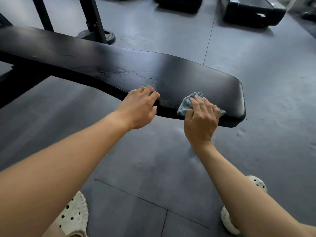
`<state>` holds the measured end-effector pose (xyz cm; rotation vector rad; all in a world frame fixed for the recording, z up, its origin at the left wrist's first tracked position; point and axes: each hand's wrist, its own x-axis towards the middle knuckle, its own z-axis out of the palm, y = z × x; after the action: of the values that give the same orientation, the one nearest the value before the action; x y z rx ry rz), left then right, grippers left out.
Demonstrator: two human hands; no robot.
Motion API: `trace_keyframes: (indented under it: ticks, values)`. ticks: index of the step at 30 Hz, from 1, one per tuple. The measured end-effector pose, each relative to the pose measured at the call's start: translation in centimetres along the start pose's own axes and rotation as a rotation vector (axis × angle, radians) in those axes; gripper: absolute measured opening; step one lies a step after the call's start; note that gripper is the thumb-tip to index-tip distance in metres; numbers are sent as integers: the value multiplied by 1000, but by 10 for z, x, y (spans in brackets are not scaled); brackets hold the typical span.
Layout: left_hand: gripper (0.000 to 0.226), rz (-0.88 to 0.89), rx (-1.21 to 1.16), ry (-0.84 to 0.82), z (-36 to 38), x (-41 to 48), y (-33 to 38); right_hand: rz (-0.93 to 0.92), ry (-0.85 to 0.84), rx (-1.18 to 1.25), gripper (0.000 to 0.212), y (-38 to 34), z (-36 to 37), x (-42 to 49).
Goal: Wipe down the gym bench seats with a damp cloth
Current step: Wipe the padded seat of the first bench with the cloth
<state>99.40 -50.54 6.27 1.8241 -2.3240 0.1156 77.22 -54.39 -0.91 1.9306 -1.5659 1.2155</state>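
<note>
A long black padded bench seat (196,77) runs from the far left to the middle right, its surface scuffed and cracked near the centre. A crumpled blue-grey cloth (185,104) lies on the seat's near edge close to the rounded end. My right hand (201,119) lies over the cloth with curled fingers and presses it to the pad. My left hand (139,108) rests on the near edge just left of the cloth, fingertips bent on the pad and holding nothing.
The bench's black frame posts (94,17) and a weight plate (109,35) stand behind it on the grey rubber floor (153,159). More black benches (253,12) sit at the back right. My cream clogs (73,218) are on the floor below.
</note>
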Motion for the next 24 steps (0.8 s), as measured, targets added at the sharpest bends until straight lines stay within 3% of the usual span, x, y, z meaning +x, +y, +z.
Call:
trace_keyframes:
  ticks: [6,8,11,15,24]
  values:
    - [43,63,-20,86,12,5,-27,-262,42,114,34,-42,20,-5]
    - [44,84,-32,93,9,10,-33,-207,35,113,32,-34,20,0]
    - [42,100,-61,98,7,13,-43,36,27,53,30,-28,18,15]
    - [34,111,-43,98,8,9,-60,248,-90,7,35,-49,20,19]
    - [39,-86,-25,49,3,-3,-114,-4,-392,-37,47,-125,28,23]
